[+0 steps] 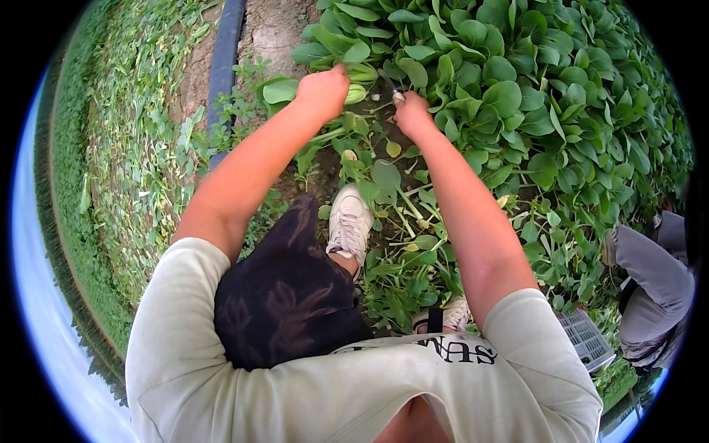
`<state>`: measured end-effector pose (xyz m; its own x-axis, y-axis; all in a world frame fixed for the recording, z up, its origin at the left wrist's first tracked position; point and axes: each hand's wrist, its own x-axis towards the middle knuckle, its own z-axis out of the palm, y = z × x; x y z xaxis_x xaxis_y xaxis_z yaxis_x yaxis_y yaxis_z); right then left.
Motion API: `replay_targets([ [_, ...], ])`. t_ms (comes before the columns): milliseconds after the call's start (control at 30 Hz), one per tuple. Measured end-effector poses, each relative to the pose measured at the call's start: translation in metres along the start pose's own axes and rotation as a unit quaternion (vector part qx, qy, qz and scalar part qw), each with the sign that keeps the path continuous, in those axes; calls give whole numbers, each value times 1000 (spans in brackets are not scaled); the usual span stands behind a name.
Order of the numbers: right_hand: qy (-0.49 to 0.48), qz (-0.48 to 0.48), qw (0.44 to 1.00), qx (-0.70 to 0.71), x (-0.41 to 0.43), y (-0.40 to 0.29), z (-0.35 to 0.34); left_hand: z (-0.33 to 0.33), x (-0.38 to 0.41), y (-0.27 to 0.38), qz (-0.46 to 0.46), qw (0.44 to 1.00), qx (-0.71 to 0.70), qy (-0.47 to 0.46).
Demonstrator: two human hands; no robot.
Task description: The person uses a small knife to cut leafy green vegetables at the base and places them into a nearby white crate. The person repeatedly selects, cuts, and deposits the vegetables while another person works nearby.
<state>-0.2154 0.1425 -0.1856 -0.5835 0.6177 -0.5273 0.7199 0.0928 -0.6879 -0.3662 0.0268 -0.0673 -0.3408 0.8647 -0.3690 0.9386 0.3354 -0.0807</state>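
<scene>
My left hand (325, 91) is closed around cut heads of bok choy (354, 94), their pale green stem bases pointing right and their leaves to the left. To the right, my right hand (412, 111) grips a knife (395, 91) by its light handle. The thin blade points up and left, close to the soil, beside the leaves of standing bok choy (501, 99). A gap of bare soil lies between the hands. My fingers hide part of the handle and some of the stems.
Loose leaves (388, 177) and cut stalks litter the ground around my shoes (350, 221). A dark hose or pipe (226, 61) runs along the bed's left side. At the lower right are a grey plastic crate (584, 338) and a crouching person in grey trousers (653, 277).
</scene>
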Motion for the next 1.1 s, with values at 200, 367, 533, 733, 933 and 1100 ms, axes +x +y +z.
replay_targets([
  [200,-96,89,977,171,-16,-21,-16,7,4,-10,-8,997,-50,-54],
  [367,-104,91,985,104,-4,-13,-19,3,3,-7,3,994,-100,-50],
  [533,-91,104,977,161,-3,-22,-11,12,-8,-6,4,993,-111,-43],
  [733,-208,217,939,170,-20,-48,-52,19,-16,-3,-29,988,-137,-63],
  [933,-190,110,929,299,-75,-5,-52,22,-54,-15,0,956,-283,81],
  [1100,-74,-7,874,480,-142,-10,-76,-50,-105,6,-55,746,-658,-85],
])
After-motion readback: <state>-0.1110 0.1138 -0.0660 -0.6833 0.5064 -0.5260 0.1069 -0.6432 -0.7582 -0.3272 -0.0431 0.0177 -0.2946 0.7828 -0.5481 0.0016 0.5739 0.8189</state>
